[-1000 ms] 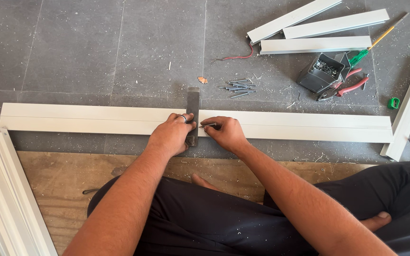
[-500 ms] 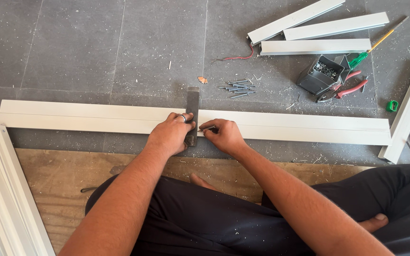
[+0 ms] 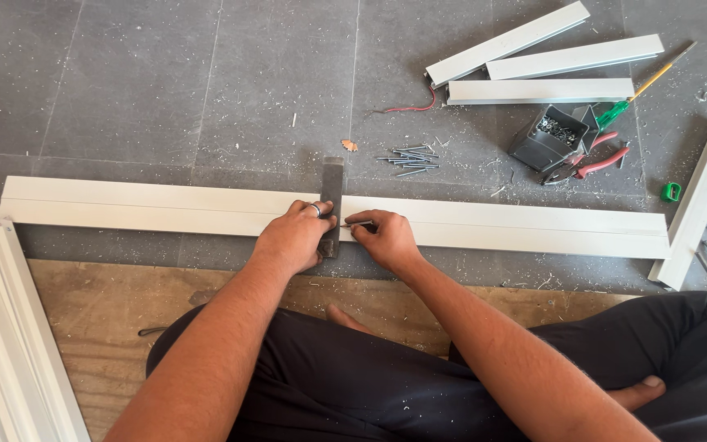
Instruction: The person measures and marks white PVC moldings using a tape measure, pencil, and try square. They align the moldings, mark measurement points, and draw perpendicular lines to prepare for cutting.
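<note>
Right now we press our left hand flat, fingers together, on a dark metal square that lies crosswise on the long white strip on the grey floor. Our right hand sits just beside it, fingers pinched around a thin pointed marker, its tip touching the strip at the square's right edge. Whether a line is already drawn there we cannot tell; the hands hide the spot.

As far as the work goes, we judge it to be at the marking stage: the strip lies whole, with no cut showing along its visible length, so any cutting or fixing seems yet to come. Three shorter white pieces lie well apart at the upper right, and their lengths suggest some trimming is done. Between them and the strip rests a loose pile of screws. Further right stand a small dark box with screws in it, red-handled pliers touching it, and a green-handled screwdriver. More white strips are stacked at the left, beside the brown board under our legs.
</note>
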